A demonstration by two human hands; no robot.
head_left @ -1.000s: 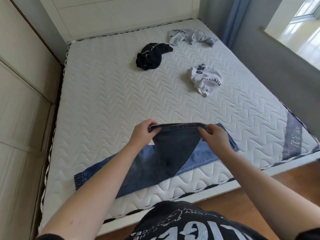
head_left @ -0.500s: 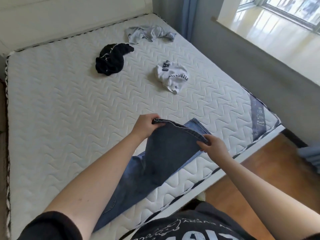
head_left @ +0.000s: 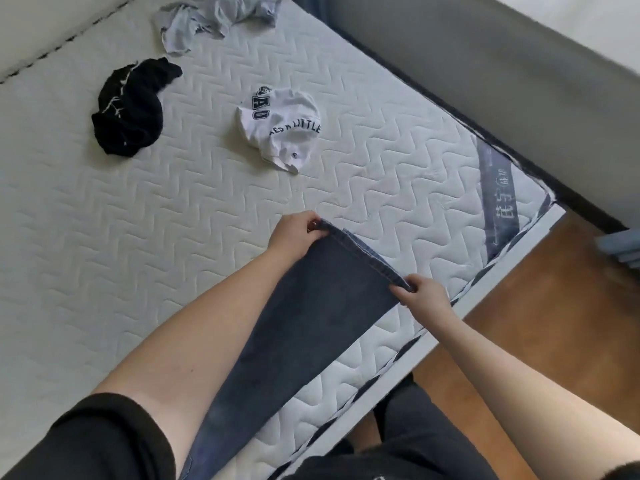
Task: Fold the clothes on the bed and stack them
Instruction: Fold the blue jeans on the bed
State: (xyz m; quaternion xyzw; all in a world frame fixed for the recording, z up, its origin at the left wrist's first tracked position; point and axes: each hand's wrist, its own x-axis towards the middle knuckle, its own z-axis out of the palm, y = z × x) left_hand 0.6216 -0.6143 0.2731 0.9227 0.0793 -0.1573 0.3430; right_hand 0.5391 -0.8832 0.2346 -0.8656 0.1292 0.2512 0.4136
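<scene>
Blue jeans [head_left: 311, 317] lie along the near edge of the white quilted mattress [head_left: 138, 237], their waistband lifted off it. My left hand [head_left: 294, 233] pinches the far end of the waistband. My right hand [head_left: 424, 294] pinches its near end, close to the mattress edge. The denim hangs taut between the two hands, and its lower part is hidden under my left forearm. Farther back lie a crumpled white lettered shirt [head_left: 280, 129], a bunched black garment [head_left: 130, 109] and a rumpled grey garment [head_left: 211, 20].
A grey wall [head_left: 485, 81] runs close along the right side of the bed. Wooden floor [head_left: 540, 323] shows at the foot. A blue-grey object [head_left: 620, 245] sits on the floor at the right edge.
The view has swung left and tilted. Both hands keep hold of the waistband, which now covers the lighter leg that showed beside it before.
</scene>
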